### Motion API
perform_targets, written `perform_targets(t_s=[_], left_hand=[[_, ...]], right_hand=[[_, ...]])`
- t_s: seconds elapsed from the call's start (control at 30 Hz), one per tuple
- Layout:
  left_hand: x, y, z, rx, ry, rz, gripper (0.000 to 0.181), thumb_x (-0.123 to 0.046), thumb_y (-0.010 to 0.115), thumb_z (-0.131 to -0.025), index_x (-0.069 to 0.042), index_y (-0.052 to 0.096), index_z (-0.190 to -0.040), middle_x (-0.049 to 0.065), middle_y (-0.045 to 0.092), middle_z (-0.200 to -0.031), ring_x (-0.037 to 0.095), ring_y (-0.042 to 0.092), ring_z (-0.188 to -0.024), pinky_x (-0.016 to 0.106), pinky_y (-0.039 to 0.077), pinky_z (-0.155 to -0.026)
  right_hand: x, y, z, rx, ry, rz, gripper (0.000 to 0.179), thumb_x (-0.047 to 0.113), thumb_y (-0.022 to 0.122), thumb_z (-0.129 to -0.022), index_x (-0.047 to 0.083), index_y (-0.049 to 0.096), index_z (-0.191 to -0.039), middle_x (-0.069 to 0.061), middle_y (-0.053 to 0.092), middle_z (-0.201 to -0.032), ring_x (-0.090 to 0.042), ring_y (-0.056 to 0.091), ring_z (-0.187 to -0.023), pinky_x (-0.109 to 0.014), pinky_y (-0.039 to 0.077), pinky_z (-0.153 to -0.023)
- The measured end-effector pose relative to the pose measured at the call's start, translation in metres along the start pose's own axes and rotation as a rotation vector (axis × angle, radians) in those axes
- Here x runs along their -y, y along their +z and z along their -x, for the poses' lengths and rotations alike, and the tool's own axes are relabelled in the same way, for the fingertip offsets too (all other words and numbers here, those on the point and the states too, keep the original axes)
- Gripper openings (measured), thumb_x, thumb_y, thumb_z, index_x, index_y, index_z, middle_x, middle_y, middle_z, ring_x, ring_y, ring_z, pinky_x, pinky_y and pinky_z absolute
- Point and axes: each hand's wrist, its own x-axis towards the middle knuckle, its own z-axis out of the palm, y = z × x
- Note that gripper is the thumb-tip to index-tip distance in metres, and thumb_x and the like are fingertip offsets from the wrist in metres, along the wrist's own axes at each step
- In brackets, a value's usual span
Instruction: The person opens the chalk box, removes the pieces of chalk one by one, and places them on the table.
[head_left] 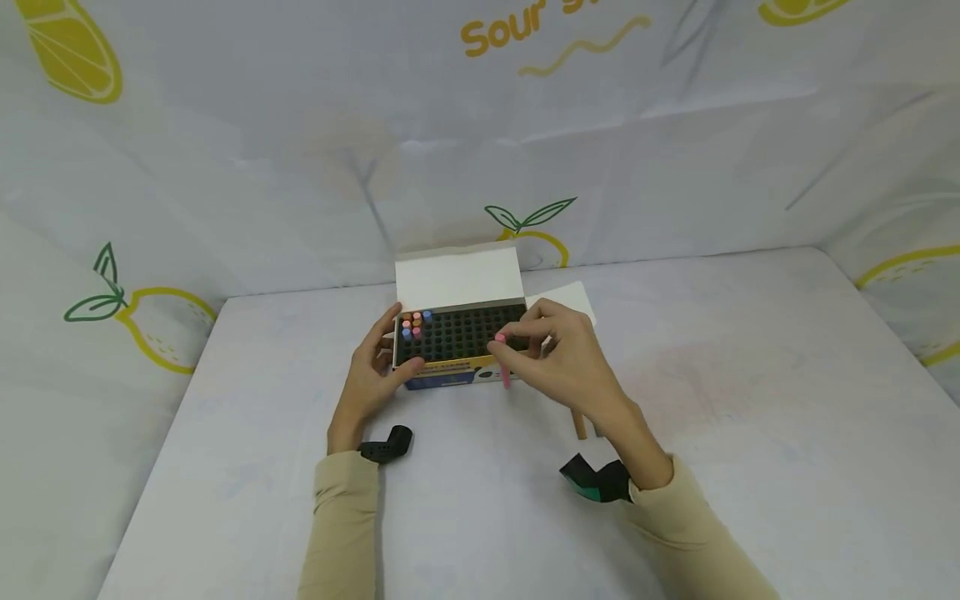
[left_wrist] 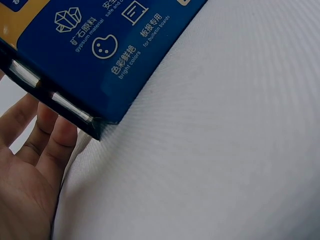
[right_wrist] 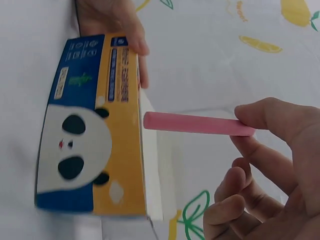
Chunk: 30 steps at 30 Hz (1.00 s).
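An open chalk box [head_left: 450,377], blue and yellow with a panda face, stands on the table. Its black insert [head_left: 468,327] is full of round holes. Several chalk pieces [head_left: 417,317] in orange, pink and blue sit upright at the insert's left end. My left hand [head_left: 369,360] grips the box's left end, thumb at the front edge and fingers round the side. Between thumb and forefinger, my right hand [head_left: 562,350] pinches a pink chalk stick [right_wrist: 195,124] by one end. In the head view that stick hangs down in front of the box's right part.
The white lid [head_left: 457,279] stands raised behind the box, and a white flap [head_left: 573,298] shows to the right. A brown stick [head_left: 579,423] lies partly hidden below my right hand. A fabric wall [head_left: 300,167] with lemon prints rises behind the table.
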Motion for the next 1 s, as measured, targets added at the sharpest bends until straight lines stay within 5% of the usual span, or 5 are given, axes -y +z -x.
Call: perform_targets(t_s=[0.27,0.6,1.0], left_hand=[[0.0,0.001,-0.001,0.004,-0.004,-0.007,0.082,-0.017,0.076,-0.087,-0.027,0.038,-0.159,0.016,0.052,-0.14,0.017,0.052,-0.095,0.022,0.046,-0.081],[0.002,0.001,0.001,0.005,-0.012,0.0,0.082,-0.017,0.076,-0.087,-0.028,0.038,-0.159,0.016,0.051,-0.141,0.016,0.052,-0.095,0.022,0.046,-0.082],[0.0,0.0,0.0,0.001,-0.004,-0.014,0.082,-0.017,0.076,-0.087,-0.028,0.038,-0.159,0.014,0.047,-0.145,0.015,0.052,-0.095,0.022,0.045,-0.079]], right_hand=[[-0.02,-0.04,0.022,0.136,0.058,0.103,0.015,0.016,0.083,-0.085,0.01,0.084,-0.098,-0.001,0.062,-0.08,-0.008,0.053,-0.065,-0.024,0.044,-0.055],[-0.043,-0.096,0.038,0.37,0.121,0.061,0.009,0.019,0.082,-0.086,0.022,0.084,-0.095,0.01,0.07,-0.08,-0.009,0.056,-0.071,-0.026,0.044,-0.059],[-0.072,-0.118,0.043,0.507,0.194,0.019,0.011,0.019,0.08,-0.088,0.016,0.085,-0.097,0.006,0.073,-0.088,-0.012,0.058,-0.078,-0.026,0.045,-0.065]])
